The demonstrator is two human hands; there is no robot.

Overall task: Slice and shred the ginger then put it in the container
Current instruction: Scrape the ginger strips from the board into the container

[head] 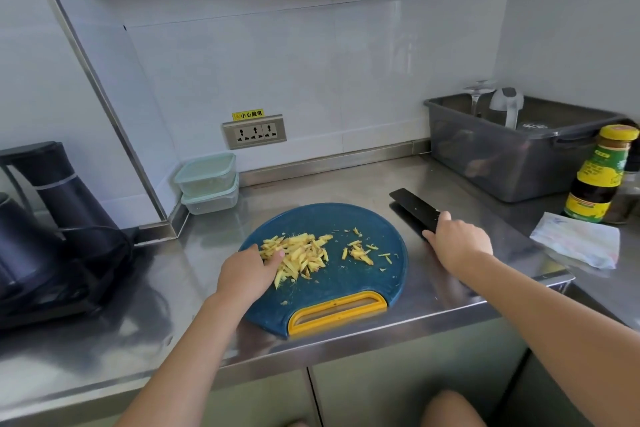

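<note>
A round blue cutting board [346,284] with a yellow handle lies on the steel counter. A pile of yellow ginger shreds [304,253] covers its left half, and a smaller scatter of ginger bits [360,251] lies right of centre. My left hand [251,270] rests on the board, fingers touching the left edge of the big pile. My right hand [459,241] is on the counter right of the board, closed around the handle of a black cleaver [414,206] whose blade lies flat, pointing away. Two stacked lidded containers [207,180] stand at the back left corner.
A black kettle [62,198] and its cord occupy the left counter. A grey tub [512,149] with a glass and dishes sits at the back right. A sauce bottle [601,177] and a folded cloth [578,241] are at the right. Wall sockets [254,132] are behind.
</note>
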